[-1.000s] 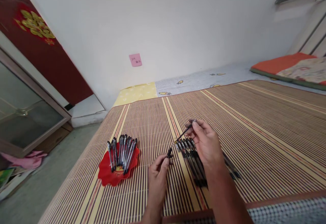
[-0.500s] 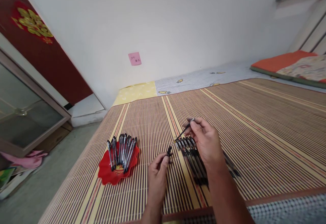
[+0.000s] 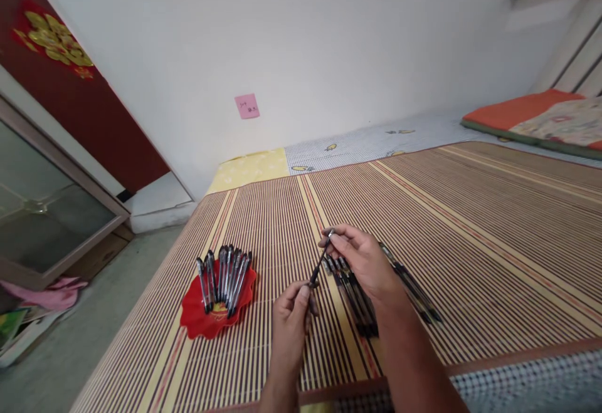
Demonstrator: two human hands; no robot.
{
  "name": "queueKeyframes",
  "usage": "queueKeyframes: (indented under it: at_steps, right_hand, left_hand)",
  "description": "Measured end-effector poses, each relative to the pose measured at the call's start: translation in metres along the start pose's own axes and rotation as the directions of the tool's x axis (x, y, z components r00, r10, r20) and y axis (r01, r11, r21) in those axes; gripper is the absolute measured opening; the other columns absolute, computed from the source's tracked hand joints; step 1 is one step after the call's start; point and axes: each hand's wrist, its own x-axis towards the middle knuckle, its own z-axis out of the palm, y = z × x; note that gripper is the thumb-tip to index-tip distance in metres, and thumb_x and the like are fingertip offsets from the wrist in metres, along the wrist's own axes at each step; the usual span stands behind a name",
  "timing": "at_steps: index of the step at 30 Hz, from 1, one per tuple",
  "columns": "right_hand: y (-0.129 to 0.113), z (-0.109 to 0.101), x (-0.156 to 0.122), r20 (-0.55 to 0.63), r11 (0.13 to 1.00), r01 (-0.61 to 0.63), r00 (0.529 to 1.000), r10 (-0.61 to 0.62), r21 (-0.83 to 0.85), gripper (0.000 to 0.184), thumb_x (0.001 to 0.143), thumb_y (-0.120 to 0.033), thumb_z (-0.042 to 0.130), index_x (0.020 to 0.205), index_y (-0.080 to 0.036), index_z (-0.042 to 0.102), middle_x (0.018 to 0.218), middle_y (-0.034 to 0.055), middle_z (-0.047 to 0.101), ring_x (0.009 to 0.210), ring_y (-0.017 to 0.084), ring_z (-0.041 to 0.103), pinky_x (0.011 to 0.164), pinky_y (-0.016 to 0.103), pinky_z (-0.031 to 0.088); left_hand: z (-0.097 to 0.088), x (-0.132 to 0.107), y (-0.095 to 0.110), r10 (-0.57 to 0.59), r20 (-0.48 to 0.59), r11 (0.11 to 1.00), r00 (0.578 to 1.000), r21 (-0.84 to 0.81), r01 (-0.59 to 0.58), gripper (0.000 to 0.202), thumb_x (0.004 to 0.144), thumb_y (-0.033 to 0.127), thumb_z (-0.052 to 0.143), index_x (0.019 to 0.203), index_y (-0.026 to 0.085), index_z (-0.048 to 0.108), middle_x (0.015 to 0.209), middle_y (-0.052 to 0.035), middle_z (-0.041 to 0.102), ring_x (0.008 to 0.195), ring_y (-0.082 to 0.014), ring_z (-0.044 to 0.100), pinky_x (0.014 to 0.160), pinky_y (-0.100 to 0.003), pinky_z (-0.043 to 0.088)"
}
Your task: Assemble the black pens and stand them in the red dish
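Person's L hand [image 3: 291, 306] pinches slim dark pen part [image 3: 319, 265] low, R hand [image 3: 361, 255] up top, both grips closed on it, lower ctr of frame; clear pens [image 3: 227, 280] on red dish [image 3: 194, 313], lower left.

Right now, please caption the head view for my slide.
Left hand and right hand hold a dark pen-like stick over a striped mat; pens rest on a red dish.
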Motion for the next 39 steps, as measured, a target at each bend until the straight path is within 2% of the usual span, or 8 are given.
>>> queueKeyframes:
  at_steps: [6,14,17,21,26,33,39]
  right_hand:
    - [0.012,0.004,0.002,0.120,0.999,-0.035,0.992,0.035,-0.002,0.023,0.090,-0.036,0.065,0.105,-0.022,0.074,0.086,0.0040,0.074,0.073,0.014,0.062,0.063,0.025,0.046]
    - [0.017,0.009,0.001,0.287,0.996,-0.012,0.957,0.036,-0.083,0.014,0.086,-0.030,0.067,0.095,-0.025,0.077,0.086,0.0007,0.073,0.079,0.016,0.065,0.075,0.029,0.050]
    - [0.018,0.009,0.001,0.271,0.992,-0.024,0.961,0.057,-0.124,0.014,0.084,-0.029,0.068,0.094,-0.025,0.078,0.083,0.0006,0.073,0.076,0.016,0.064,0.072,0.028,0.050]
    - [0.020,0.007,0.003,0.198,0.994,-0.056,0.977,0.073,-0.089,0.020,0.085,-0.031,0.066,0.098,-0.025,0.079,0.079,0.0011,0.073,0.070,0.015,0.063,0.066,0.028,0.050]
    - [0.020,0.009,0.003,0.202,0.996,-0.056,0.977,0.069,-0.070,0.023,0.087,-0.031,0.065,0.106,-0.028,0.078,0.090,0.0031,0.075,0.082,0.018,0.066,0.078,0.032,0.053]
    - [0.020,0.012,0.002,0.234,0.997,-0.080,0.969,0.078,-0.004,0.023,0.088,-0.036,0.064,0.103,-0.027,0.079,0.100,0.0041,0.076,0.080,0.016,0.064,0.081,0.032,0.052]
    - [0.029,0.007,0.004,0.212,0.992,-0.124,0.970,0.117,0.018,0.025,0.088,-0.042,0.065,0.098,-0.024,0.079,0.094,0.0047,0.076,0.088,0.018,0.066,0.083,0.032,0.051]
  left_hand:
    - [0.001,0.000,0.000,-0.089,0.013,0.981,0.996,-0.175,0.090,0.037,0.078,0.048,0.077,0.090,0.013,0.070,0.057,0.0036,0.051,0.050,-0.0059,0.039,0.046,-0.017,0.027]
    - [0.004,-0.003,0.012,-0.113,0.094,0.928,0.989,-0.345,0.139,0.033,0.079,0.041,0.078,0.092,0.014,0.064,0.056,0.0064,0.046,0.044,-0.0032,0.029,0.041,-0.016,0.017]
    - [0.003,-0.003,0.013,-0.108,0.099,0.907,0.989,-0.399,0.139,0.031,0.080,0.039,0.078,0.091,0.014,0.062,0.058,0.0059,0.048,0.044,-0.0026,0.028,0.041,-0.016,0.017]
    - [0.002,-0.003,0.012,-0.098,0.097,0.902,0.990,-0.412,0.130,0.031,0.080,0.037,0.078,0.092,0.013,0.063,0.059,0.0053,0.050,0.044,-0.0024,0.029,0.041,-0.016,0.017]
    - [0.002,-0.003,0.011,-0.125,0.090,0.902,0.988,-0.405,0.151,0.032,0.080,0.037,0.078,0.096,0.013,0.064,0.058,0.0045,0.051,0.044,-0.0026,0.031,0.041,-0.016,0.018]
    - [0.003,-0.003,0.012,-0.118,0.081,0.902,0.990,-0.409,0.141,0.033,0.079,0.037,0.079,0.094,0.013,0.063,0.058,0.0051,0.050,0.044,-0.0025,0.030,0.042,-0.016,0.018]
    - [0.005,-0.002,0.011,-0.106,0.089,0.905,0.990,-0.405,0.133,0.032,0.081,0.037,0.077,0.095,0.013,0.061,0.057,0.0063,0.048,0.043,-0.0027,0.028,0.042,-0.017,0.017]
